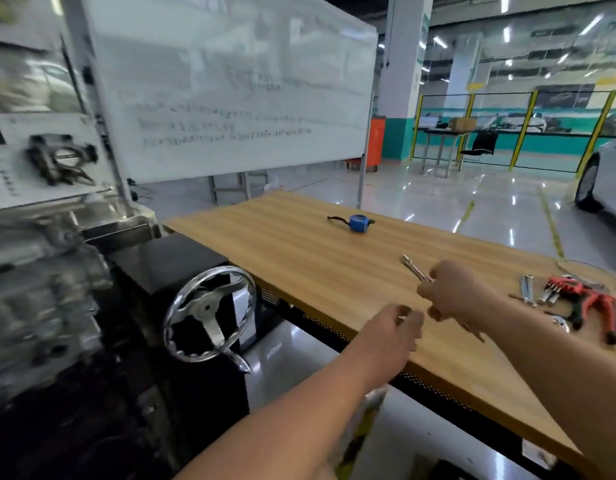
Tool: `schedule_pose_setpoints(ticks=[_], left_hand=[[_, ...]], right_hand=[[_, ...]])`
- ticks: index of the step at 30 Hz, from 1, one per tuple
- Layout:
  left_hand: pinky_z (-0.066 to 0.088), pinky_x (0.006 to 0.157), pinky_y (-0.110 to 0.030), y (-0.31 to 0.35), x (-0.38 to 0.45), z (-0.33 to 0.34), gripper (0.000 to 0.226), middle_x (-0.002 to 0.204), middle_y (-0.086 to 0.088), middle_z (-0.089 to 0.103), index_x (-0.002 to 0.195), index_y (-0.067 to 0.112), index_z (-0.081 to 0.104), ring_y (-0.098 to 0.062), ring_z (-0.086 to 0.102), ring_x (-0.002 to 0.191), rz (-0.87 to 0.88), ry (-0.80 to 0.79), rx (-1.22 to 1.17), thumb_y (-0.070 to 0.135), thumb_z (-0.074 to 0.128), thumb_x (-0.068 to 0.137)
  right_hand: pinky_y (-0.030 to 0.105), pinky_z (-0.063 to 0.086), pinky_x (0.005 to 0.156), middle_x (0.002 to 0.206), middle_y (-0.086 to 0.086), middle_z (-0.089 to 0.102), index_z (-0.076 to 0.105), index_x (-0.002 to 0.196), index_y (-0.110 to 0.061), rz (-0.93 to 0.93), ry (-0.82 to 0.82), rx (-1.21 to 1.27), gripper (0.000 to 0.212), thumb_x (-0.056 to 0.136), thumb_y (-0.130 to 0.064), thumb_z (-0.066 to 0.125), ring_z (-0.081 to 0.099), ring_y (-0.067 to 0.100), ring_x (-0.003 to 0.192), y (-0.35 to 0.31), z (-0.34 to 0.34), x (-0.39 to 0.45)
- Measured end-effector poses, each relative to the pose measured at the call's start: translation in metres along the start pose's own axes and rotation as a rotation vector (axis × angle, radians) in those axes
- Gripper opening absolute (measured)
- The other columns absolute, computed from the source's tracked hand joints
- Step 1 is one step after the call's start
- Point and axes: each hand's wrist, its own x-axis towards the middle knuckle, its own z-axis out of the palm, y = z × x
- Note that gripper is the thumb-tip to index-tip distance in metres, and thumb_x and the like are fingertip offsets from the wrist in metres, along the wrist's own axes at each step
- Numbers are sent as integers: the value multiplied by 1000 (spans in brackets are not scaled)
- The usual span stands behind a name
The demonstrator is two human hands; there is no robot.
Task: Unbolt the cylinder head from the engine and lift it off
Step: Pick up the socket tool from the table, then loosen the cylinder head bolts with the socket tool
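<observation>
The left hand (391,336) hangs loosely curled and holds nothing; just beyond it, the right hand (452,294) grips a slim metal wrench (415,270) over the workbench (299,258). Farther left, the blurred engine (40,289) sits on its stand, its cylinder head likely heavy, rigid metal, best lifted with 2 hands at opposite ends.

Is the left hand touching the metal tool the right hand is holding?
Apart. The head view shows the left hand short of the right hand, which grips the metal tool; wood tabletop shows between the left fingertips and the tool.
</observation>
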Motion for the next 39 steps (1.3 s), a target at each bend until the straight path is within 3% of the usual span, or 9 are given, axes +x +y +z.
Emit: schedule_pose_setpoints(ticks=[5,8,10,16,18,21,26,32,39], left_hand=[[56,56,-27,30,-42,-109,39,78,2,75,110,21,59,-17,74,66,49,287,-345,57,48,100],[48,49,-23,39,-95,-194,19,69,4,72,108,20,61,-14,67,58,57,516,-125,37,54,104],[48,50,-24,44,-136,-246,18,69,6,72,97,22,64,-13,68,61,41,617,101,32,53,105],[52,58,-31,54,-228,-348,27,80,0,74,88,23,65,-15,72,70,-28,831,586,37,50,105],[45,59,-32,52,-245,-371,31,80,-2,72,81,25,64,-8,62,60,-25,897,680,40,50,105],[38,57,-30,46,-260,-399,32,74,-2,65,81,24,64,0,49,52,-38,937,734,41,50,105],[38,60,-30,47,-260,-435,28,75,-3,67,89,26,69,-14,55,62,-58,977,810,43,51,104],[34,56,-29,46,-230,-462,34,66,9,60,89,26,67,-7,54,59,-99,972,936,45,45,106],[45,63,-34,29,-209,-486,39,75,3,64,100,14,69,-12,59,69,-124,930,1024,43,44,106]], right_hand=[[33,41,54,66,5,54,58,81,-12,-258,-13,826,16,93,-11,47,53,20,57,-162,36,-10],[25,34,46,64,3,48,51,85,-13,-248,-290,1342,18,95,-3,40,45,13,45,-262,54,-29],[21,32,43,60,2,46,49,84,-14,-291,-464,1471,20,97,-1,41,41,12,40,-323,63,-48],[25,36,45,59,-1,52,54,84,-12,-634,-695,1424,19,102,-9,51,43,11,47,-446,75,-109],[26,37,46,60,-2,52,57,88,-11,-677,-718,1414,15,102,-9,52,43,10,48,-473,74,-120],[28,39,49,56,-2,53,59,94,-10,-682,-731,1417,11,101,-6,52,43,12,50,-506,69,-127],[28,36,51,63,2,46,58,91,-12,-720,-681,1345,16,100,-5,47,39,14,51,-540,66,-120],[31,25,52,52,-5,35,42,63,-23,-797,-762,1380,44,101,-47,43,25,13,47,-559,80,-98],[34,21,52,48,-7,29,36,63,-23,-649,-683,1400,36,95,-41,42,22,15,44,-579,107,-66]])
